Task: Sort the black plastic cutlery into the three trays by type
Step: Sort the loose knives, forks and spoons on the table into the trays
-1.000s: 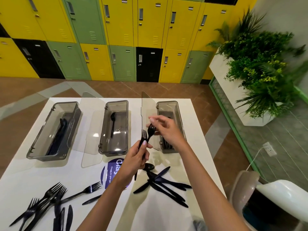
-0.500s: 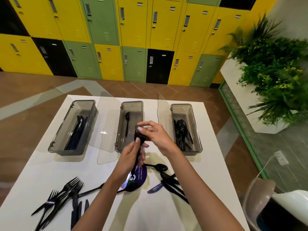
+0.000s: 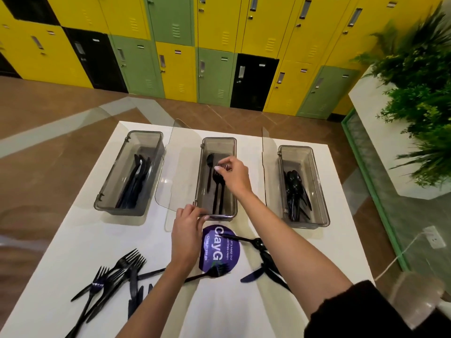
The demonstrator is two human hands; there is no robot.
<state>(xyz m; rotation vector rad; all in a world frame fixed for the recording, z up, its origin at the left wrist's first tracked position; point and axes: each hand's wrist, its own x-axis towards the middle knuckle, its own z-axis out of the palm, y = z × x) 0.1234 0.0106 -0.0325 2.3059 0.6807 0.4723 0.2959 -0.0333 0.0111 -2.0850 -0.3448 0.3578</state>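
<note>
Black plastic forks delivered.
A moment ago we held them above the white table; now our left hand, fingers relaxed, touches the near rim of the smoky plastic middle tray, the forks lie inside, and our right hand hovers at their tines, grip impossible to tell.

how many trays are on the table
3, in a row at the far side: left tray with knives, middle tray with forks at the right hand, right tray with spoons. None look hidden.
</note>
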